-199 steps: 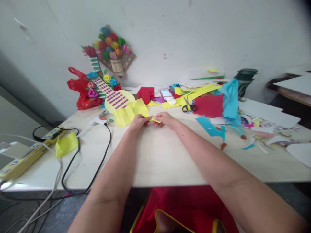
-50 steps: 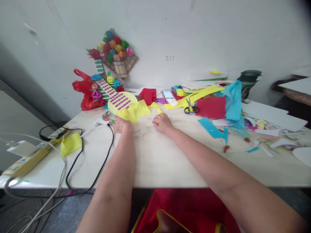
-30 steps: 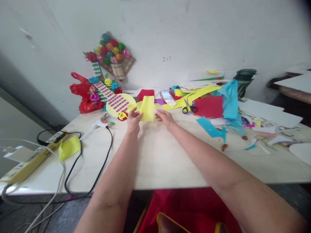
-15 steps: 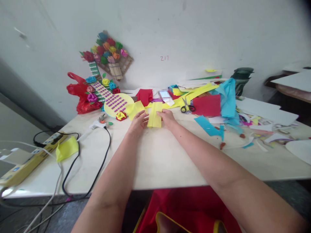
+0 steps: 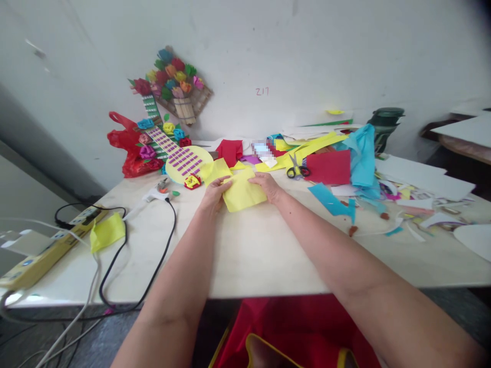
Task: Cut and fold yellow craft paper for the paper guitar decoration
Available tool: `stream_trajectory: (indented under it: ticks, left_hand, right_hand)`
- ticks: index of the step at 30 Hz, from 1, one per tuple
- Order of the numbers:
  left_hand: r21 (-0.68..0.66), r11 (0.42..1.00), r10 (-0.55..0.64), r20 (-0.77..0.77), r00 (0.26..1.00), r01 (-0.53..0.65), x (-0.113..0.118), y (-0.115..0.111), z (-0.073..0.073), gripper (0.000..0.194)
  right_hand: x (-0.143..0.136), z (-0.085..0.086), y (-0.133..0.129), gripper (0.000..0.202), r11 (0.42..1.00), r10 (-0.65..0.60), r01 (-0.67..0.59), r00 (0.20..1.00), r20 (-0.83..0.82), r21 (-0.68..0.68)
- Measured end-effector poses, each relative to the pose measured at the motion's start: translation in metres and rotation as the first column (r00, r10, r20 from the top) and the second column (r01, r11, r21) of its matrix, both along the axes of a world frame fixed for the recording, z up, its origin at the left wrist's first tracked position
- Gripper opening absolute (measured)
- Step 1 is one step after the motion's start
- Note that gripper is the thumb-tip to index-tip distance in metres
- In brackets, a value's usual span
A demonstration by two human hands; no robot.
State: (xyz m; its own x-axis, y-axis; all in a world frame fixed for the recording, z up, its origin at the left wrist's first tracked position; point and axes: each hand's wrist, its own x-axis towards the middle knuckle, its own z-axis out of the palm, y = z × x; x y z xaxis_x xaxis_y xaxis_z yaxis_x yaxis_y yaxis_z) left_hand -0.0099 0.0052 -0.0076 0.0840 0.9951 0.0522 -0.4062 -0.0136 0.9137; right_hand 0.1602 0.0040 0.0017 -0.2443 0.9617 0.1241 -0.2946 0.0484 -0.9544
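A sheet of yellow crepe paper (image 5: 244, 192) is spread between my two hands over the middle of the table. My left hand (image 5: 215, 193) pinches its left edge, and my right hand (image 5: 266, 186) grips the upper right edge with the thumb on top. Just behind my left hand lies another yellow paper piece (image 5: 217, 171). A red and yellow paper flower (image 5: 192, 181) sits left of it, beside a round yellow board with purple strips (image 5: 187, 163). Black-handled scissors (image 5: 297, 168) lie to the right of my right hand.
A glue gun (image 5: 158, 193) with a black cord and a yellow power strip (image 5: 49, 250) are at left, near another yellow paper piece (image 5: 108, 232). Red paper (image 5: 328, 167), blue paper (image 5: 362, 156) and scraps cover the right side. Paper flowers (image 5: 169, 76) stand against the wall.
The yellow paper between my hands was narrow and folded; now it is opened out wider. My left hand has come onto its left edge, where its fingers were apart before.
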Motion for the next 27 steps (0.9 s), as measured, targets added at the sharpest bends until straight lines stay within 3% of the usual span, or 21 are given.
stream_trajectory:
  ticks: [6,11,19,27]
  left_hand:
    - [0.05,0.994,0.103,-0.187,0.977,-0.095,-0.01,0.005,-0.004,0.032]
    - [0.068,0.995,0.089,-0.28,0.956,-0.073,-0.011,0.002,-0.002,0.034]
    - [0.034,0.999,0.036,-0.267,0.963,-0.028,-0.016,-0.004,0.006,0.04]
    - [-0.005,0.98,-0.193,-0.29,0.937,0.201,-0.011,-0.013,0.008,0.033]
  right_hand:
    - [0.006,-0.01,0.013,0.014,0.985,-0.17,0.153,0.945,0.278,0.082]
    - [0.008,-0.011,0.016,0.012,0.977,-0.211,0.182,0.912,0.352,0.114]
    - [0.01,-0.005,0.008,0.014,0.994,-0.098,0.082,0.95,0.298,0.068]
    - [0.012,-0.006,0.005,0.016,0.998,0.037,-0.05,0.954,0.297,0.034]
